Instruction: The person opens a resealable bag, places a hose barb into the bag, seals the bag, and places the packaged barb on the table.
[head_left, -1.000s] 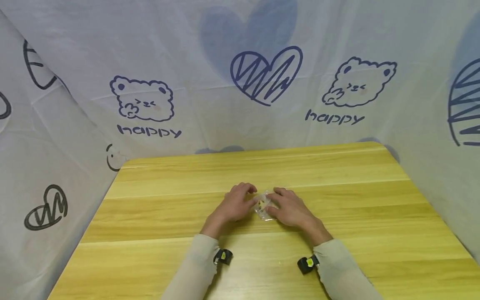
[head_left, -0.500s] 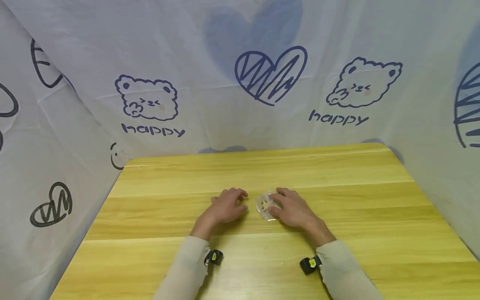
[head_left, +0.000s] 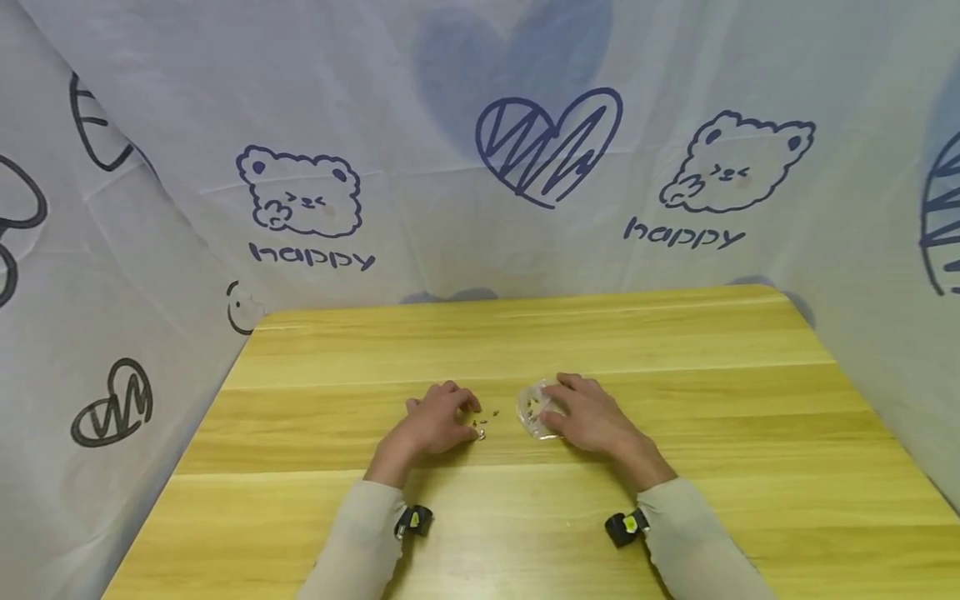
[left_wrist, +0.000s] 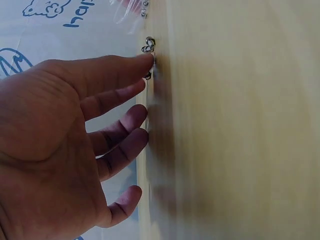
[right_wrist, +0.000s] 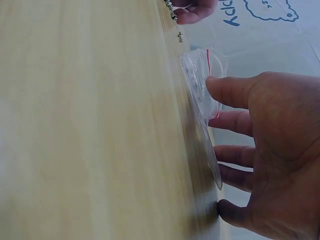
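Note:
Small shiny metal pieces, perhaps screws or similar hardware, lie in a loose cluster (head_left: pixel 482 434) on the tabletop. My left hand (head_left: pixel 431 423) is right beside them, fingers spread and lightly bent. In the left wrist view its thumb tip comes close to several metal pieces (left_wrist: pixel 149 45). My right hand (head_left: pixel 592 419) pinches a clear zip bag (head_left: pixel 528 423) between thumb and index finger, near the bag's red zip line. More small pieces show inside the bag (right_wrist: pixel 194 82). A single metal piece (right_wrist: pixel 180 37) lies on the wood between the bag and the left hand.
A yellow wood-grain table (head_left: pixel 517 517) spreads under both hands. White cloth (head_left: pixel 420 200) printed with bears and hearts hangs behind it and at the sides. Black wrist cameras are strapped at the left cuff (head_left: pixel 415 521) and right cuff (head_left: pixel 624 527).
My left hand has drawn away from the bag to the left, and loose metal pieces now show beside its fingertips. My right hand keeps its hold on the bag, almost in place.

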